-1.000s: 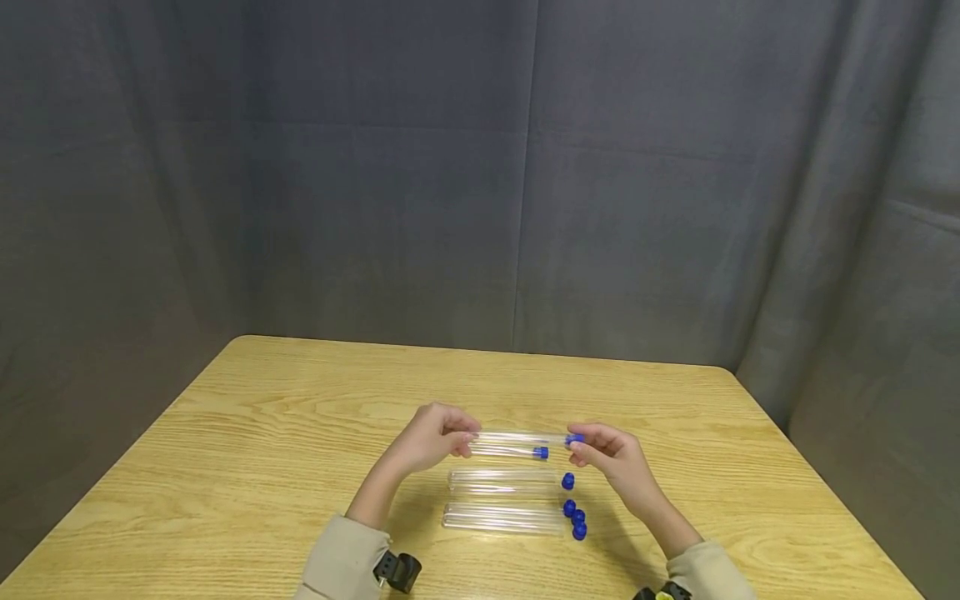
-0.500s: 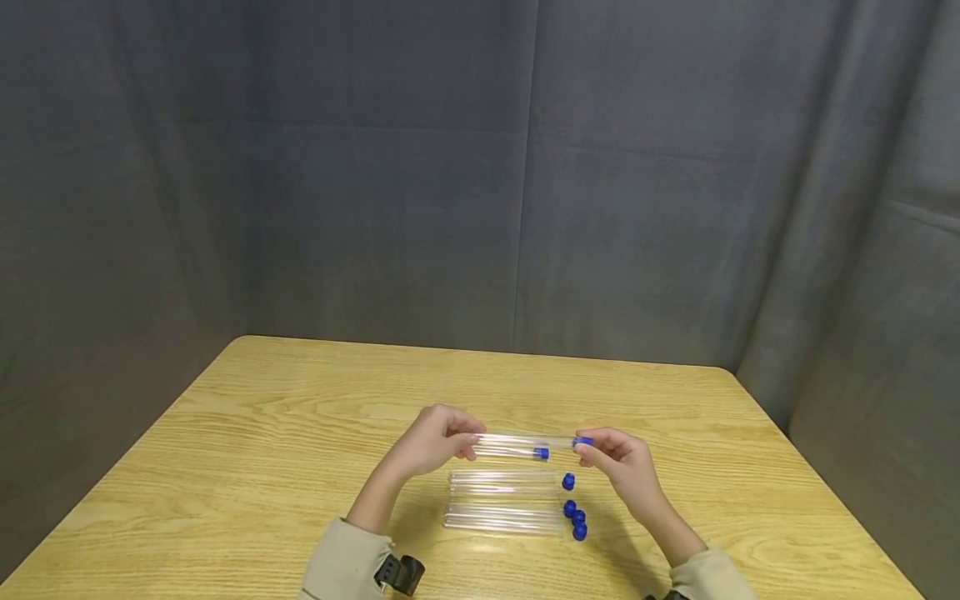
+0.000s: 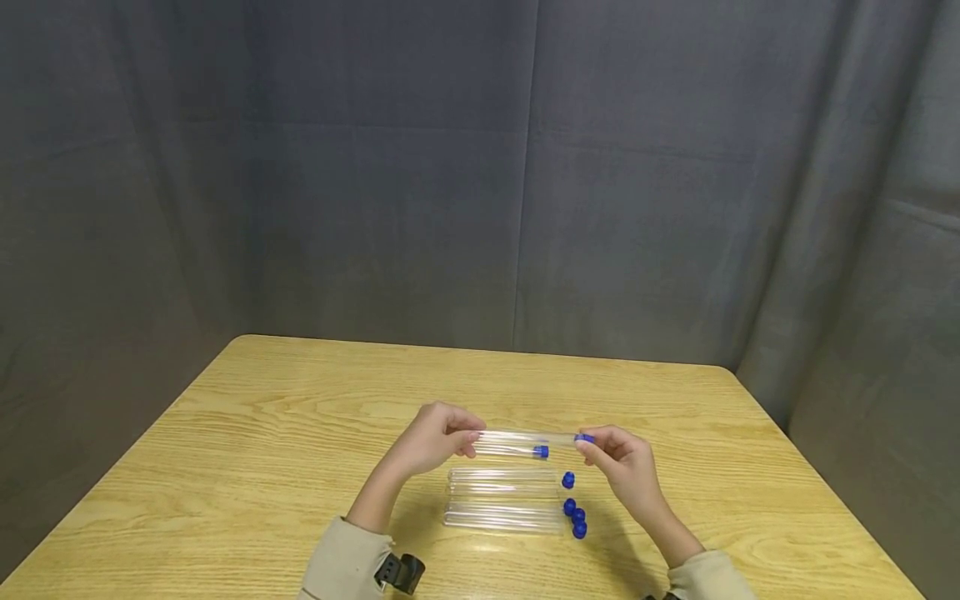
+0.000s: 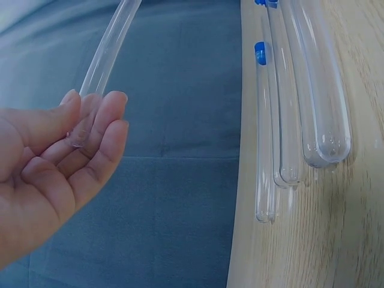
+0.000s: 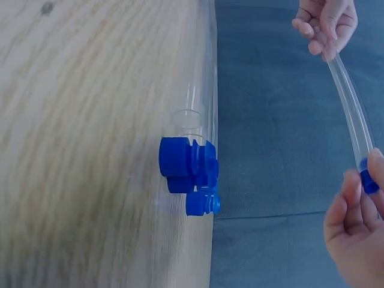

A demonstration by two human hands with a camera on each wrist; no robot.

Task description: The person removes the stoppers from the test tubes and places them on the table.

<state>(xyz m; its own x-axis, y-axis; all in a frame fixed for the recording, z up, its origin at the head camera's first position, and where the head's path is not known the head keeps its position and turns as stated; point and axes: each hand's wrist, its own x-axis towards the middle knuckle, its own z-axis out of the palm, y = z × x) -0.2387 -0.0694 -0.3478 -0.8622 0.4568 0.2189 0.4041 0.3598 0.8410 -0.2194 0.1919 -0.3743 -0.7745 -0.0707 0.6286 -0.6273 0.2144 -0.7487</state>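
Observation:
A clear test tube (image 3: 517, 437) is held level above the table between both hands. My left hand (image 3: 435, 437) pinches its rounded end between thumb and fingers, as the left wrist view also shows. At the other end, my right hand (image 3: 622, 462) pinches a blue cap (image 5: 368, 181), which sits at the tube's mouth. Just beneath the held tube lies a capped test tube (image 3: 506, 451). Nearer the person are several uncapped test tubes (image 3: 502, 517), side by side, with loose blue caps (image 3: 578, 516) by their right ends.
The wooden table (image 3: 262, 467) has rounded far corners. Behind it hangs a grey curtain (image 3: 390, 208), which also runs along both sides. A single loose cap (image 3: 567, 480) stands a little apart from the group.
Both hands have shifted slightly to the right with the tube and its cap. The tubes and caps on the table have stayed in place.

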